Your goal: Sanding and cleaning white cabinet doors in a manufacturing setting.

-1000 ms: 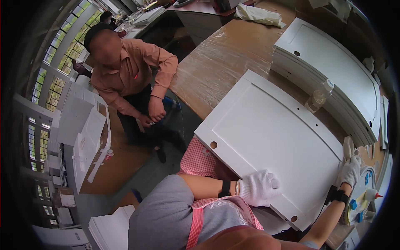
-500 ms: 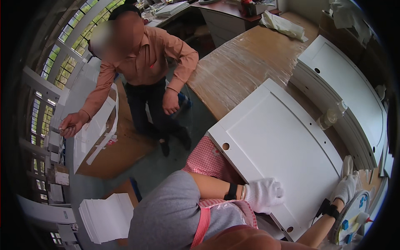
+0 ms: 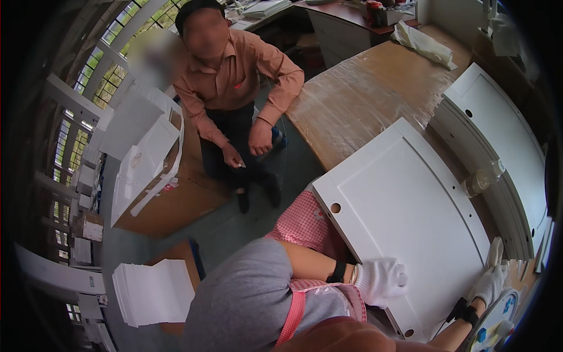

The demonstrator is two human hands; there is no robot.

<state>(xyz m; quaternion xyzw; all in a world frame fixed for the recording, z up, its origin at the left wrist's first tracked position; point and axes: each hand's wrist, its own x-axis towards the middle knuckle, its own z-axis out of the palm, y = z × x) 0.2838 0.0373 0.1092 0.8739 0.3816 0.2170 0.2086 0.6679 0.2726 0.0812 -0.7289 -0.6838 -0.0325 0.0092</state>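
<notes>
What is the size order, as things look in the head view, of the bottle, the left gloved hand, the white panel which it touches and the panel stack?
From largest to smallest:
1. White panel
2. Panel stack
3. Left gloved hand
4. Bottle

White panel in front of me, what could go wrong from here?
The white panel seems to reach past the near table edge, so a hard push from your gloved left hand might tip it. The clear bottle is close to its far edge; sliding the panel that way could knock it over. Your right forearm passes close by the round tray with blue pieces, so it may brush them.
</notes>
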